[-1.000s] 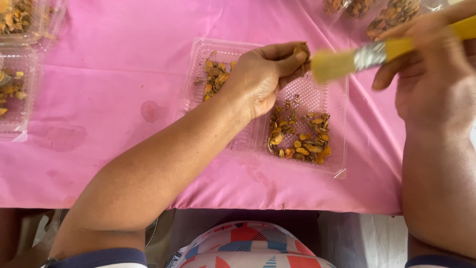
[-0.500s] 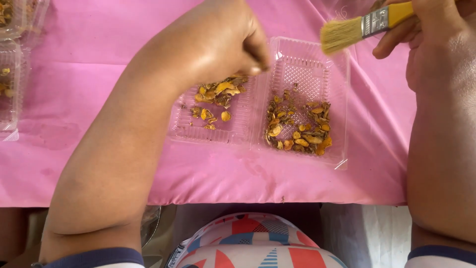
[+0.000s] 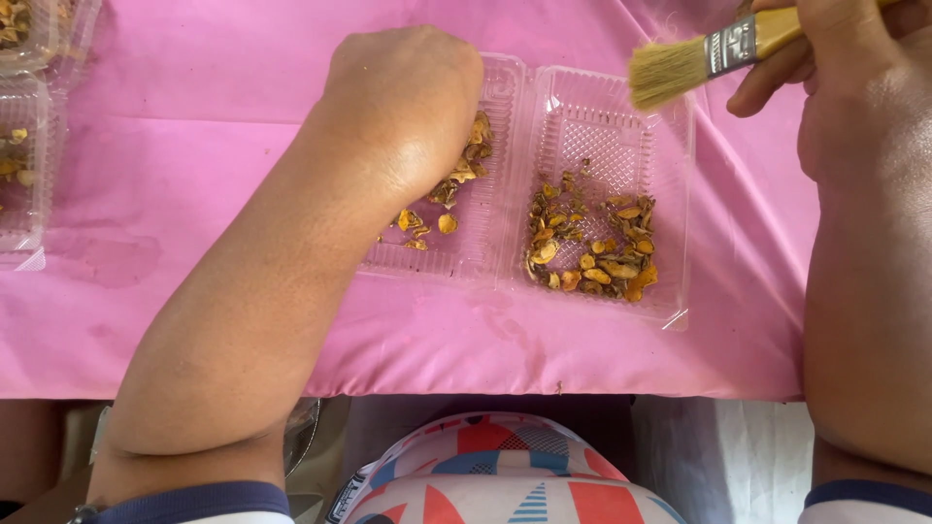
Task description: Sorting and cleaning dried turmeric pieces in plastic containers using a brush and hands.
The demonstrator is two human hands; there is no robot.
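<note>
Change since earlier frame: left hand (image 3: 408,102) now sits lower, over the left tray half; brush (image 3: 714,53) remains raised at upper right.
Side containers (image 3: 29,146): clear, at left edge, holding yellow-brown pieces.
Left hand state: curled into a loose fist, knuckles up; contents cannot be determined.
Clamshell tray (image 3: 670,194): clear plastic, opened flat on pink tablecloth (image 3: 194,116); dried orange-yellow pieces (image 3: 592,247) in both halves.
Brush appearance: pale bristles, metal ferrule, yellow handle.
Brush axis: nearly horizontal, bristles pointing left, above the right tray half.
Right hand (image 3: 835,68) state: fingers closed around brush handle.
</note>
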